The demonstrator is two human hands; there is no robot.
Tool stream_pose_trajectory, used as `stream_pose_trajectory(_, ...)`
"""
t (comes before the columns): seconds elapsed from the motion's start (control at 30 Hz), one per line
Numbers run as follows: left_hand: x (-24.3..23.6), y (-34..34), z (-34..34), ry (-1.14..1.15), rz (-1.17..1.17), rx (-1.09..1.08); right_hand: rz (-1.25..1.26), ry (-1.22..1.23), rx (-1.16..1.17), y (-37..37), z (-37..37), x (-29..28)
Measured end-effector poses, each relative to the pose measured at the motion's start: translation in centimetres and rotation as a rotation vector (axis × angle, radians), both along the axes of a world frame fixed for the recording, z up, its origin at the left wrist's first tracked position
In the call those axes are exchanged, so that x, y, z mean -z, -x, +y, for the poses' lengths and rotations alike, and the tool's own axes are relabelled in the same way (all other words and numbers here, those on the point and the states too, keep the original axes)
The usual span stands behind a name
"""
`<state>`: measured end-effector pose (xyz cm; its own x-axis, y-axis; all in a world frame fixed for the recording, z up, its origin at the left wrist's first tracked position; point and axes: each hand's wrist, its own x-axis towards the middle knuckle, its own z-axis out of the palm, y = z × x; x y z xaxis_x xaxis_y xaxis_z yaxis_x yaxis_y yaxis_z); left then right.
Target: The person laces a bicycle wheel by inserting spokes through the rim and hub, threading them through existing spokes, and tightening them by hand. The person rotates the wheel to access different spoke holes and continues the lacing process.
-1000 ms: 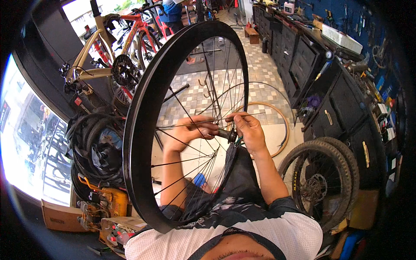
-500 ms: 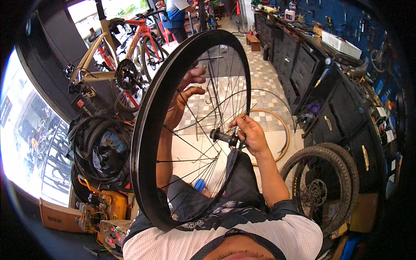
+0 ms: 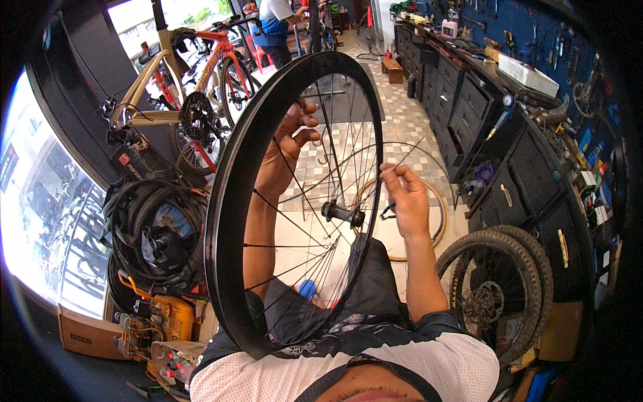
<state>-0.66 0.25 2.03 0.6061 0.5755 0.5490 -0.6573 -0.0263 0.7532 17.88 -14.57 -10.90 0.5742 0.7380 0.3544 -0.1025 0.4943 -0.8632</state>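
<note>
A black deep-rim bicycle wheel [image 3: 228, 234] stands upright before me, its black hub [image 3: 341, 214] in the middle among the spokes. My left hand [image 3: 289, 141] is at the wheel's upper left, partly behind the rim, with fingers curled at its inner edge. My right hand [image 3: 407, 197] pinches what looks like a thin loose spoke by the right side of the rim. A small dark item, too indistinct to name, shows under those fingers. Below the wheel are my dark-clad legs [image 3: 375, 275] and a blue slipper [image 3: 308, 288].
Bikes [image 3: 144, 117], coiled tyres [image 3: 151, 234] and a yellow compressor [image 3: 174, 315] fill the left. Two knobby-tyred wheels [image 3: 509, 261] lean at lower right by black cabinets [image 3: 516, 174] and a tool wall [image 3: 549, 40]. A tan-rimmed hoop [image 3: 434, 244] lies ahead. Another person [image 3: 271, 33] stands behind.
My left hand has risen from the hub to the upper left rim. My right hand has moved right, away from the hub toward the rim.
</note>
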Motion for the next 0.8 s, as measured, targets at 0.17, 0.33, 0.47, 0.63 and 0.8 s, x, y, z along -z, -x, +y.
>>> stream_pose_trajectory(0.17, 0.2, -0.3, 0.8, 0.005, -0.015, -0.010, -0.195, -0.258, -0.006, 1.2, -0.7, -5.2)
stream_pose_trajectory(0.33, 0.6, -0.4, 1.0, -0.025, -0.065, 0.057, -0.560, -0.151, 0.104, 3.7, 1.0, -8.8)
stream_pose_trajectory(0.47, 0.8, -0.7, 1.1, 0.002, -0.096, 0.069, -0.650, -0.191, 0.137, 5.0, 2.9, -9.1)
stream_pose_trajectory(0.63, 0.3, -0.7, 0.5, 0.018, -0.066, 0.056, -0.681, -0.137, 0.135, 5.7, 2.8, -9.3)
stream_pose_trajectory(0.8, 0.4, -0.8, 0.5, 0.024, -0.051, 0.050, -0.700, -0.100, 0.145, 5.3, 2.6, -8.9)
